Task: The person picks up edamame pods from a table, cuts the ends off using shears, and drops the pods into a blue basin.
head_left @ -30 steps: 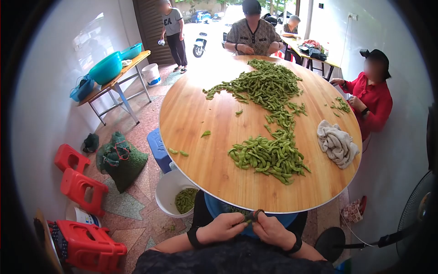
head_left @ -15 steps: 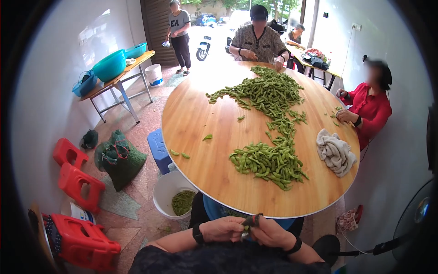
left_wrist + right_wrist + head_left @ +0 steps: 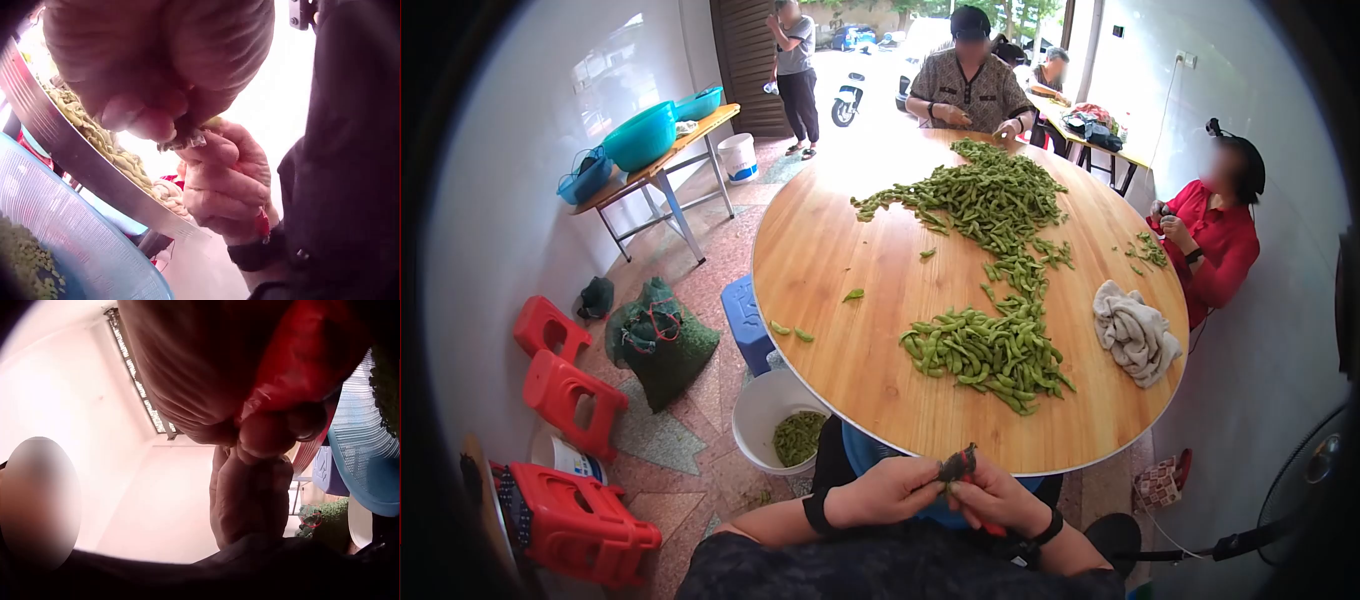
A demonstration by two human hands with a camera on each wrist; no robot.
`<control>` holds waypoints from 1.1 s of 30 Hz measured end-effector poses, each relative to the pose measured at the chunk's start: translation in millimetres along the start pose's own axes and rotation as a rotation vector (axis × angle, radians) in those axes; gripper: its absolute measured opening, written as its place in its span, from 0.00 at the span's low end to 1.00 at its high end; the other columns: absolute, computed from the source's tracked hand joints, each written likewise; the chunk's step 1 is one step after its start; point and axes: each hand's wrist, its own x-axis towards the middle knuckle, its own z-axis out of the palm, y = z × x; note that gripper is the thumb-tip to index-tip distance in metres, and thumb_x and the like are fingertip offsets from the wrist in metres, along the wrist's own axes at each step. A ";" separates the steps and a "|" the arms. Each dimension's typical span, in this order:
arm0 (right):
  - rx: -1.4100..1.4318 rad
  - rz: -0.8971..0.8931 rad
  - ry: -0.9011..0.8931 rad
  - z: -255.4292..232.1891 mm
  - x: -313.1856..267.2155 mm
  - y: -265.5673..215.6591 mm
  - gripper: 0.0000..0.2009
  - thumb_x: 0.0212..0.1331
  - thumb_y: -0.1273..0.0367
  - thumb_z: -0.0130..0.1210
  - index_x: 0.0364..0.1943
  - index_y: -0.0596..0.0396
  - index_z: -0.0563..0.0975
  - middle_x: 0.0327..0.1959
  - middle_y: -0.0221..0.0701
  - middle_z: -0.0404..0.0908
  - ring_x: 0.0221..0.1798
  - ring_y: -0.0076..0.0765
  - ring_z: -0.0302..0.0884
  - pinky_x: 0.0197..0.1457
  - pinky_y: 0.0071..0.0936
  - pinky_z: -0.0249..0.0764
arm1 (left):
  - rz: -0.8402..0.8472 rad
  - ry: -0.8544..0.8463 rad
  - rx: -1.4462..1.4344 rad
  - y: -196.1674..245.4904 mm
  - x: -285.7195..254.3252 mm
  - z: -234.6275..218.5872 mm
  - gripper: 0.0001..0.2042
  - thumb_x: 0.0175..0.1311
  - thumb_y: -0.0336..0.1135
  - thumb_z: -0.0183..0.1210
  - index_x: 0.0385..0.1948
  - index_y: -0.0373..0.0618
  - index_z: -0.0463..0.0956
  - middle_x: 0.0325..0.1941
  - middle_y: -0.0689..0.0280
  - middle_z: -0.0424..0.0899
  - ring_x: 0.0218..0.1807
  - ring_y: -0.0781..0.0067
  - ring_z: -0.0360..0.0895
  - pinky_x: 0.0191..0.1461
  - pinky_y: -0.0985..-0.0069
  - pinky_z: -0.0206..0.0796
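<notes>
In the head view my left hand point(image 3: 895, 490) and right hand point(image 3: 1000, 492) meet fingertip to fingertip in front of the table's near edge. Between them my left fingers pinch a small green bean pod point(image 3: 949, 487), mostly hidden. A dark wrap point(image 3: 958, 463) covers a right-hand fingertip. A glossy red strip-like thing point(image 3: 300, 356) lies across my right palm under the curled fingers; its kind cannot be made out. Below the hands sits a blue mesh basin point(image 3: 81, 231) with shelled green beans point(image 3: 28, 259). Green pods point(image 3: 990, 355) are heaped on the round wooden table point(image 3: 830, 340).
A white bucket point(image 3: 750, 425) with green pods stands left of my legs. Red stools point(image 3: 580, 530), a green mesh sack point(image 3: 665, 350) and a blue stool point(image 3: 747, 325) line the left. A crumpled cloth point(image 3: 1137, 330) lies on the table's right. Other people stand or sit around; a fan point(image 3: 1310, 470) stands right.
My hands have risen slightly, with the dark-wrapped fingertip now higher and the red thing showing below. The person in red has drawn both hands together; the standing person raised an arm.
</notes>
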 end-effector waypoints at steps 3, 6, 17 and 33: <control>-0.192 -0.071 0.065 1.5 1.6 7.0 0.08 0.66 0.69 0.50 0.46 0.52 0.67 0.26 0.22 0.71 0.16 0.14 0.66 0.19 0.13 0.62 | 0.026 0.061 0.120 -4.6 -3.6 7.7 0.06 0.66 0.31 0.51 0.36 0.39 0.74 0.26 0.59 0.74 0.27 0.64 0.72 0.33 0.71 0.65; -0.130 0.014 -0.010 2.5 -2.5 -4.5 0.11 0.63 0.67 0.55 0.45 0.52 0.68 0.23 0.22 0.69 0.17 0.15 0.67 0.19 0.16 0.62 | -0.075 -0.050 -0.116 3.5 -6.1 1.3 0.07 0.68 0.32 0.51 0.36 0.38 0.73 0.25 0.65 0.73 0.27 0.74 0.71 0.31 0.74 0.63; -1.351 -0.382 0.186 1.5 -8.3 19.4 0.06 0.53 0.71 0.55 0.33 0.53 0.70 0.22 0.37 0.73 0.20 0.46 0.74 0.19 0.36 0.72 | -0.730 0.565 0.307 -55.9 -107.6 -79.3 0.14 0.59 0.34 0.59 0.45 0.38 0.74 0.21 0.68 0.74 0.26 0.81 0.71 0.31 0.79 0.66; -1.455 -0.236 0.775 -89.1 -4.4 -40.1 0.06 0.56 0.71 0.53 0.33 0.56 0.68 0.30 0.44 0.74 0.29 0.54 0.75 0.31 0.46 0.72 | -0.230 0.708 -0.104 -34.4 -56.0 -44.3 0.09 0.64 0.25 0.52 0.45 0.38 0.72 0.32 0.69 0.75 0.32 0.83 0.71 0.36 0.83 0.65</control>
